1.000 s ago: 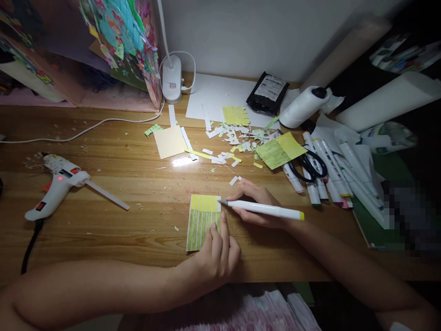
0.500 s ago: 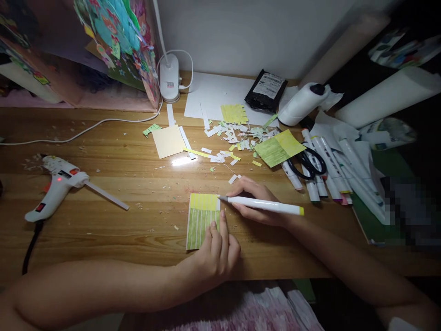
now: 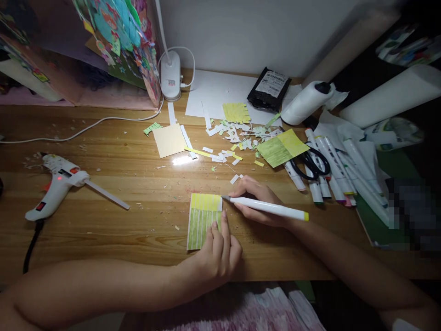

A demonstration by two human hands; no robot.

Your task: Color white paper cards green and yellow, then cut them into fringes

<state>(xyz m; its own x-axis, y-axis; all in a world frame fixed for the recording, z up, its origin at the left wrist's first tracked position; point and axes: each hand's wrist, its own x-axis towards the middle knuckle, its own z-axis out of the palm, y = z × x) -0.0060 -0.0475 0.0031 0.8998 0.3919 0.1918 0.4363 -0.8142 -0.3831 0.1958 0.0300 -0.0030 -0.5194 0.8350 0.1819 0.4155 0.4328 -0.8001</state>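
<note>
A small paper piece [image 3: 205,230] lies on the wooden table, with yellow stripes across its top and green stripes below. My left hand [image 3: 220,250] rests on its lower right part, index and middle fingers extended and fingertips pressing it down from above. A small white patch shows at its upper right edge. In my right hand [image 3: 258,200], a white marker [image 3: 272,209] with a yellow end is pinched between thumb and fingers. Its grey tip is at the paper's upper right corner; whether it touches cannot be made out.
A glue gun [image 3: 57,186] with a glue stick lies left. Paper scraps [image 3: 241,133], a cream square [image 3: 169,140] and a yellow-green card [image 3: 283,147] lie beyond my hands. Black-handled scissors [image 3: 312,163] and several markers [image 3: 332,168] are at right. A lamp base [image 3: 171,76] stands behind.
The view has shifted slightly. The marker's rear end has dipped a little, its tip staying by the paper's upper right corner. My left hand keeps its place on the paper.
</note>
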